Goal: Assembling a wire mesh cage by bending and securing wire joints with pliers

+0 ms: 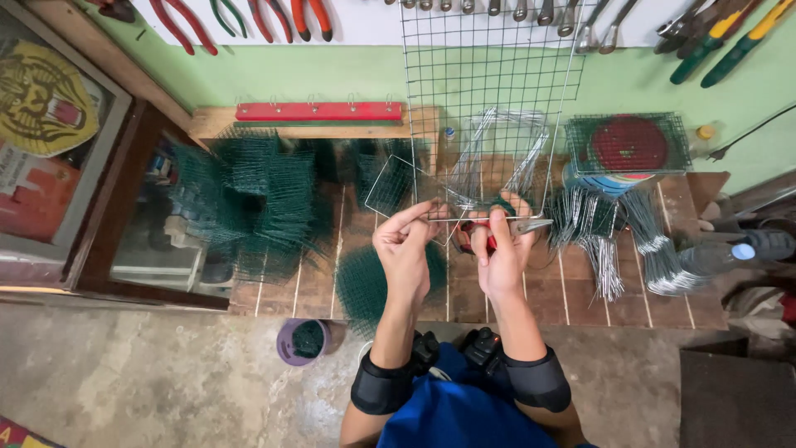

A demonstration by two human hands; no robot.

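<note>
Centre frame: left hand (404,243) pinching mesh (489,91) edge; right hand (502,249) closed on pliers (479,236). Risk: wire ends pricking fingers, mesh slipping w/ loose pinch.

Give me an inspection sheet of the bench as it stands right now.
Surface: wooden slat bench, mostly covered.
Job's things: wire mesh frame held up over the bench; red-handled pliers at its lower edge.
Clutter: green mesh pieces, bundles of silver wire, a small mesh cage over a red disc, purple cup on the floor.
Grippers: left hand pinches the frame's edge; right hand grips the pliers.
Cables: nothing seen.
Surroundings: green wall, pliers and screwdrivers hanging above, red hook rail, concrete floor.
</note>
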